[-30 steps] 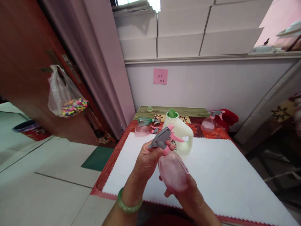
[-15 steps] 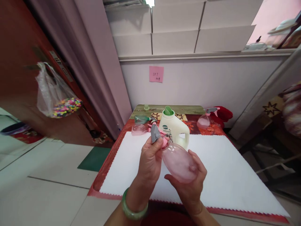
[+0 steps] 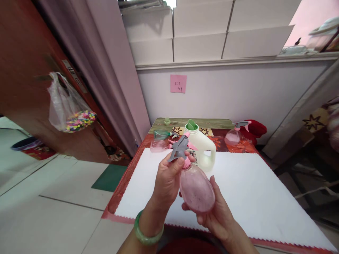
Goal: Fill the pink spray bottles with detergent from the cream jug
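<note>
- A bottle (image 3: 197, 188) tilts above the white mat (image 3: 246, 190), before the jug (image 3: 208, 144), long axis running from upper-left head (image 3: 180, 147) to lower-right base (image 3: 205, 209), nozzle (image 3: 187, 134) pointing up and away from me.
- My left hand (image 3: 168, 176) closes around the neck (image 3: 186, 163).
- My right hand (image 3: 215, 215), half-curled, cups the base from below and right.

- Pale wall (image 3: 212, 93) bearing a pink note (image 3: 178, 83)
- White panels (image 3: 197, 47) above a narrow ledge (image 3: 233, 61), bright light (image 3: 171, 2) at the top edge
- Reddish-brown door (image 3: 21, 77) beside a mauve curtain (image 3: 99, 67)
- Light floor tiles (image 3: 71, 185) with a dark green patch (image 3: 109, 178)
- Table (image 3: 124, 188) covered in red, white mat (image 3: 254, 194) on top
</note>
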Demonstrator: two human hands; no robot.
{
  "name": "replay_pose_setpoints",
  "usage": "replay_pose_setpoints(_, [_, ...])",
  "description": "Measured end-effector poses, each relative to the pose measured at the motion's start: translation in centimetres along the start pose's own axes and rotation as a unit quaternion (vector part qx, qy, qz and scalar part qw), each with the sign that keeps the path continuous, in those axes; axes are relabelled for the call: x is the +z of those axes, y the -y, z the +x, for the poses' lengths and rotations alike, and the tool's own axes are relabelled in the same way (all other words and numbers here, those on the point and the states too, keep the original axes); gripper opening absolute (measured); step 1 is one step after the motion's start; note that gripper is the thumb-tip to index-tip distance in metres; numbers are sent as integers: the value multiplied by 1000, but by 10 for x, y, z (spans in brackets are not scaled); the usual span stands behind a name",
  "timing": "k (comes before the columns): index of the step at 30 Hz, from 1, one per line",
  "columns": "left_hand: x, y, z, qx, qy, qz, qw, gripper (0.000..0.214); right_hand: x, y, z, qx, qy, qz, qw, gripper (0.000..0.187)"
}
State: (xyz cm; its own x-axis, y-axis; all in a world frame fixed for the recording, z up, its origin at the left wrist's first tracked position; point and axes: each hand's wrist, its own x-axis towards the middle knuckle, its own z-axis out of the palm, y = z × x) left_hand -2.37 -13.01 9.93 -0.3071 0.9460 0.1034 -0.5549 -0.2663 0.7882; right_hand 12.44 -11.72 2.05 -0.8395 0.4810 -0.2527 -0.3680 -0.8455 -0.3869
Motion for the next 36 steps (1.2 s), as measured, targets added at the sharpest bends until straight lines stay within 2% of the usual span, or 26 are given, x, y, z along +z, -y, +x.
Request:
replay_pose_setpoints(3, [6, -5, 1, 19, -28, 23, 999, 21, 5, -10, 2, -132, -43, -40, 990, 73])
replay_pose_setpoints(5, [12, -8, 4, 25, -40, 29, 998, 21, 9, -14, 5, -232, -66, -94, 966, 76])
replay_pose_setpoints(8, [22, -10, 9, 35, -48, 24, 998, 22, 7, -15, 10, -385, -134, -193, 892, 90])
replay_pose_setpoints(10, [28, -12, 13, 48, -55, 21, 997, 23, 2, -15, 11, -447, -189, -248, 838, 99])
replay_pose_setpoints(12, [34, -15, 17, 59, -57, 21, 996, 22, -2, -15, 12, -461, -209, -275, 817, 102])
replay_pose_setpoints(17, [38, -26, 32, 88, -35, 15, 995, 20, -11, -15, 13, -460, -185, -259, 829, 97])
replay_pose_setpoints(21, [26, -50, 45, 169, -79, -24, 982, 20, -25, -12, 12, -448, -214, -256, 829, 95])
replay_pose_setpoints(25, [-4, -87, 51, 241, -122, -59, 961, 21, -38, 6, 4, -438, -236, -268, 825, 98])
replay_pose_setpoints(27, [-26, -97, 53, 251, -150, -89, 952, 27, -42, 24, 0, -445, -254, -304, 803, 99])
replay_pose_setpoints(29, [-54, -92, 55, 219, -162, -137, 952, 35, -44, 48, -4, -461, -268, -340, 775, 96])
replay_pose_setpoints(31, [-88, -71, 56, 150, -136, -191, 961, 36, -43, 75, -5, -480, -271, -359, 753, 92])
replay_pose_setpoints(33, [-123, -36, 56, 52, -110, -234, 965, 34, -39, 103, -4, -499, -260, -371, 738, 90])
replay_pose_setpoints(36, [-172, 24, 52, -58, -127, -260, 955, 32, -25, 139, 1, -518, -223, -394, 726, 87])
